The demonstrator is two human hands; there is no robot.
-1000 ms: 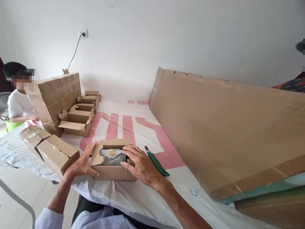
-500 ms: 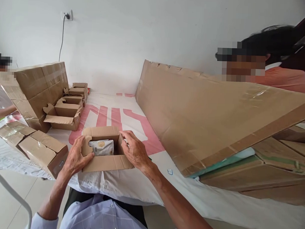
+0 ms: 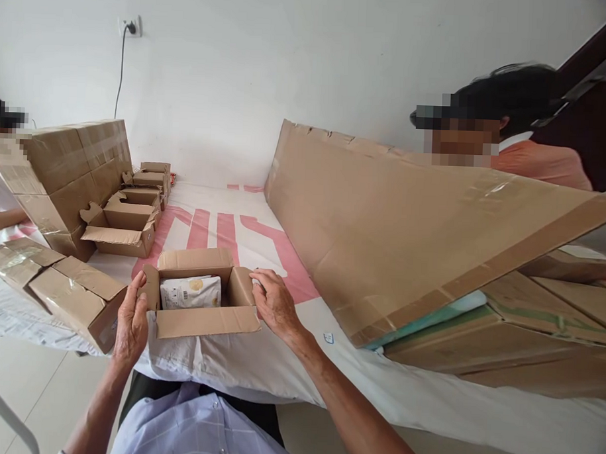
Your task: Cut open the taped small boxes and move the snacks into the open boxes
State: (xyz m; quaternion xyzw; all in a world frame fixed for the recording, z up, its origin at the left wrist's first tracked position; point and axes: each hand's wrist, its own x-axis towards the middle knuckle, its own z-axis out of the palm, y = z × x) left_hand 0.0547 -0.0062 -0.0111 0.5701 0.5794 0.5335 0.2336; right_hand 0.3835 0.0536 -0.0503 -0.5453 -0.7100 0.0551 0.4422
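Observation:
An open cardboard box (image 3: 207, 322) sits at the table's near edge, its flaps spread. Inside, toward its left end, lies a white printed packet (image 3: 191, 292) with a barcode; whether more packets are beneath it is hidden. My left hand (image 3: 132, 320) is beside the left end flap, fingers stretched upward against its outer edge. At the opposite end, my right hand (image 3: 275, 305) has its fingers curled at the edge of the right end flap, thumb and forefinger close together on it.
Two closed cartons (image 3: 75, 292) lie left of my left hand. Behind them are a stack of taped cartons (image 3: 66, 172) and a row of open boxes (image 3: 126, 237). A large cardboard panel (image 3: 407, 237) leans on the right. One person is behind it, another at far left.
Both end flaps have swung outward, showing more of the box's inside. My left hand has moved left, off the front corner, and my right hand has eased outward with its flap.

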